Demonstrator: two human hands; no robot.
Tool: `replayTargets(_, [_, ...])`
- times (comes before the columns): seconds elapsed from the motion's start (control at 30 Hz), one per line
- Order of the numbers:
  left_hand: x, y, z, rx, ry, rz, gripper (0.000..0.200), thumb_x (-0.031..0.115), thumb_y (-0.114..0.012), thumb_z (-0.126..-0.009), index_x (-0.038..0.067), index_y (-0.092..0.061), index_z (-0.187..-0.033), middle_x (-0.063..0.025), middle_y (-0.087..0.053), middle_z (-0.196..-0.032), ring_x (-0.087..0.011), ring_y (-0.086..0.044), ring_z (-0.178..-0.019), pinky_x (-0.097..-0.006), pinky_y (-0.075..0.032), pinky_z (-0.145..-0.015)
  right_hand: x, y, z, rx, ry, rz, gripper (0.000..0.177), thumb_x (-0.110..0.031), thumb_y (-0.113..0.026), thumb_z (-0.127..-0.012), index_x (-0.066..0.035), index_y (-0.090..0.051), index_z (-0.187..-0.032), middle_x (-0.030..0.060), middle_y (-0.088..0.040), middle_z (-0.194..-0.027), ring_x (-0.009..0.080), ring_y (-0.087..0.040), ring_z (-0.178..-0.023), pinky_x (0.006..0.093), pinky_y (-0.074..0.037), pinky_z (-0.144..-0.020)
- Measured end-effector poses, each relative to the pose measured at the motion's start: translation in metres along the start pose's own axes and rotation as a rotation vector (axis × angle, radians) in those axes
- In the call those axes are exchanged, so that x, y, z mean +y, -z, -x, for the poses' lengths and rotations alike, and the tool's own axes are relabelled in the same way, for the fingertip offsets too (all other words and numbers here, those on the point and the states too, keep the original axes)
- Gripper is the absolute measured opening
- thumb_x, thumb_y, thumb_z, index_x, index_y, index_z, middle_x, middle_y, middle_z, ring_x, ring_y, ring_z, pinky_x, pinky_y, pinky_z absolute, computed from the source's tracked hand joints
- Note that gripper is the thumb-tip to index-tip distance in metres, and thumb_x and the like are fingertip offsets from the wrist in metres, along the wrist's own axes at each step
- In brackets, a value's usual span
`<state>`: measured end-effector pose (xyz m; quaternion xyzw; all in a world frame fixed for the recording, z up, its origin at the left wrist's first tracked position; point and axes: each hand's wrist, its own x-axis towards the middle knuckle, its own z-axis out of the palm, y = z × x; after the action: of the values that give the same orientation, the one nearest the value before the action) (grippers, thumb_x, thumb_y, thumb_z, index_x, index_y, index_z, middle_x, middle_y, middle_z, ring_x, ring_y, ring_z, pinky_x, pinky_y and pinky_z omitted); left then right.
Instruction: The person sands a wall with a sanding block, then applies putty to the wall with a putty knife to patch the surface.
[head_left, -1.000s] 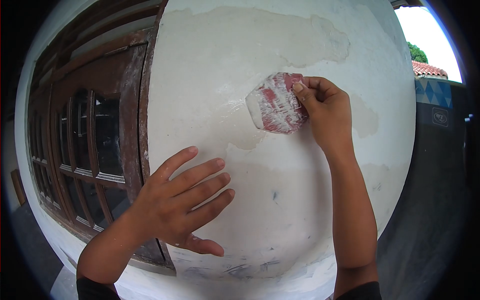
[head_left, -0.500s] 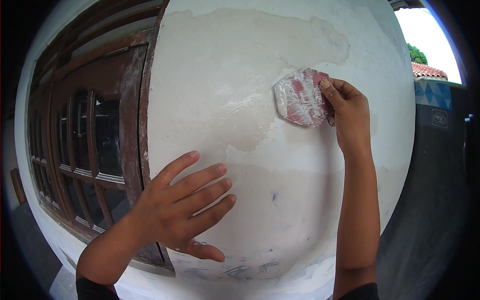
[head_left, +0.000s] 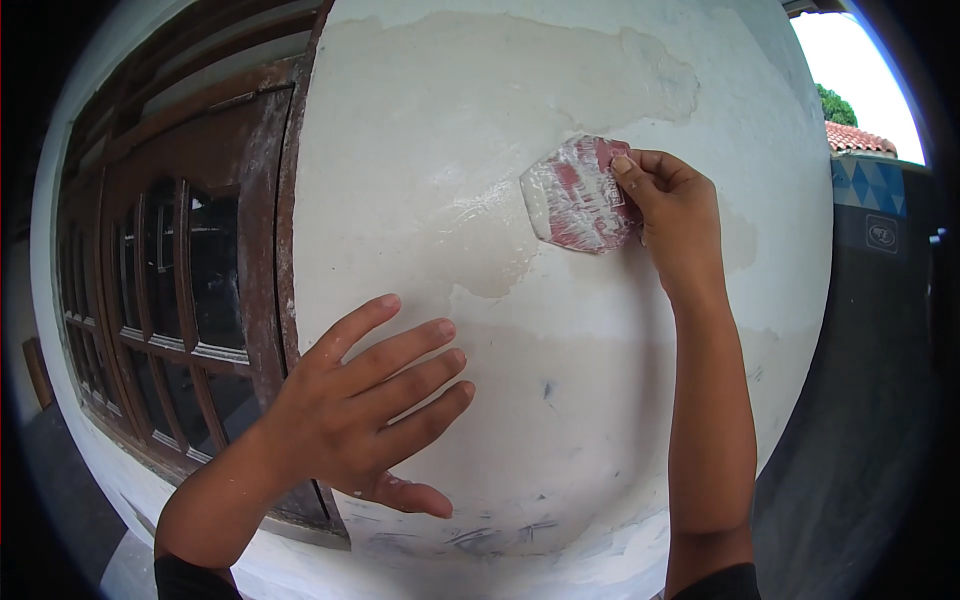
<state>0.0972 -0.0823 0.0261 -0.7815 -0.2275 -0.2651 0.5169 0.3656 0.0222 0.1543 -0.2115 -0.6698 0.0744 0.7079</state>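
My right hand [head_left: 672, 205] pinches the right edge of a flat red scraper [head_left: 580, 198], thumb on its face. White paste is smeared over most of the scraper, and its left edge is against or very near the white wall [head_left: 400, 150]. Just left of it, a damp, shiny patch [head_left: 490, 235] shows on the wall. My left hand [head_left: 385, 405] holds nothing; its fingers are spread in front of the lower wall, near the window frame. Whether it touches the wall I cannot tell.
A brown wooden window [head_left: 180, 270] with glass panes stands at the left. Dark marks [head_left: 490, 535] run along the lower wall. To the right are a dark surface with a blue patterned band [head_left: 868, 187], a tiled roof [head_left: 858, 139] and a green tree [head_left: 835, 106].
My right hand has moved a little to the left with the scraper, towards the damp patch. My left hand has stayed nearly still, fingers spread.
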Motion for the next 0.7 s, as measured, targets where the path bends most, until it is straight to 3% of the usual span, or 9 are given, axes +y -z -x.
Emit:
replayTargets(0.13, [0.002, 0.001, 0.002, 0.002, 0.000, 0.011, 0.084, 0.086, -0.041, -0.082, 0.014, -0.070, -0.114, -0.0073, -0.069, -0.117, -0.0295, -0.060, -0.121, -0.0594, -0.036, -0.109, -0.015, 0.010, 0.001, 0.053, -0.035, -0.073, 0.027, -0.018, -0.070, -0.092, 0.006, -0.070, -0.103, 0.0052, -0.070, -0.082, 0.0077, -0.059, -0.069, 0.0233, -0.047, -0.065])
replayTargets(0.27, [0.004, 0.002, -0.005, -0.007, -0.003, 0.010, 0.084, 0.086, -0.040, -0.083, 0.015, -0.070, -0.115, -0.0071, -0.068, -0.118, -0.0295, -0.060, -0.122, -0.0596, -0.036, -0.109, -0.010, 0.003, -0.004, 0.027, 0.002, 0.126, 0.029, -0.018, -0.070, -0.092, 0.008, -0.069, -0.105, 0.0062, -0.070, -0.082, 0.0088, -0.059, -0.069, 0.0232, -0.047, -0.064])
replayTargets(0.33, [0.006, 0.004, -0.006, -0.005, -0.001, 0.012, 0.084, 0.086, -0.040, -0.083, 0.015, -0.070, -0.115, -0.0070, -0.068, -0.119, -0.0293, -0.060, -0.123, -0.0594, -0.035, -0.110, -0.006, 0.010, -0.006, 0.023, 0.011, 0.064, 0.030, -0.020, -0.070, -0.092, 0.007, -0.070, -0.105, 0.0063, -0.070, -0.082, 0.0095, -0.059, -0.068, 0.0238, -0.047, -0.064])
replayTargets(0.4, [0.006, 0.005, -0.005, -0.002, 0.000, 0.011, 0.084, 0.086, -0.040, -0.083, 0.015, -0.070, -0.115, -0.0070, -0.068, -0.118, -0.0293, -0.060, -0.123, -0.0593, -0.035, -0.110, -0.008, 0.015, -0.005, 0.045, -0.043, -0.049, 0.024, -0.022, -0.071, -0.093, 0.000, -0.071, -0.100, -0.0026, -0.063, -0.074, 0.0022, -0.043, -0.057, 0.0206, -0.030, -0.049])
replayTargets(0.53, [0.007, 0.001, -0.009, 0.001, -0.011, 0.004, 0.084, 0.086, -0.040, -0.083, 0.015, -0.070, -0.115, -0.0071, -0.068, -0.118, -0.0293, -0.060, -0.122, -0.0589, -0.035, -0.109, -0.001, 0.007, -0.007, 0.018, -0.012, 0.020, 0.025, -0.024, -0.071, -0.092, 0.000, -0.071, -0.100, -0.0025, -0.063, -0.073, 0.0025, -0.045, -0.057, 0.0214, -0.029, -0.048])
replayTargets(0.6, [0.008, 0.001, -0.009, 0.000, -0.011, 0.008, 0.084, 0.086, -0.039, -0.083, 0.015, -0.070, -0.115, -0.0071, -0.068, -0.118, -0.0293, -0.060, -0.122, -0.0590, -0.035, -0.109, 0.001, 0.013, -0.011, 0.056, 0.021, 0.038, 0.026, -0.024, -0.071, -0.092, 0.000, -0.071, -0.102, -0.0023, -0.063, -0.074, 0.0026, -0.045, -0.058, 0.0218, -0.030, -0.048])
replayTargets(0.67, [0.008, 0.002, -0.010, -0.001, -0.011, 0.006, 0.084, 0.086, -0.039, -0.084, 0.015, -0.070, -0.115, -0.0071, -0.068, -0.118, -0.0293, -0.060, -0.122, -0.0590, -0.035, -0.109, -0.007, 0.020, -0.010, 0.035, -0.049, -0.074, 0.033, -0.022, -0.072, -0.092, 0.007, -0.069, -0.106, 0.0054, -0.070, -0.082, 0.0096, -0.059, -0.071, 0.0238, -0.047, -0.067])
replayTargets(0.7, [0.009, 0.002, -0.009, 0.000, -0.009, 0.012, 0.084, 0.086, -0.039, -0.084, 0.015, -0.070, -0.115, -0.0071, -0.068, -0.117, -0.0293, -0.060, -0.122, -0.0589, -0.036, -0.109, -0.009, 0.017, -0.008, 0.008, -0.048, -0.062, 0.032, -0.023, -0.072, -0.092, 0.006, -0.070, -0.107, 0.0040, -0.069, -0.081, 0.0079, -0.057, -0.069, 0.0229, -0.043, -0.061])
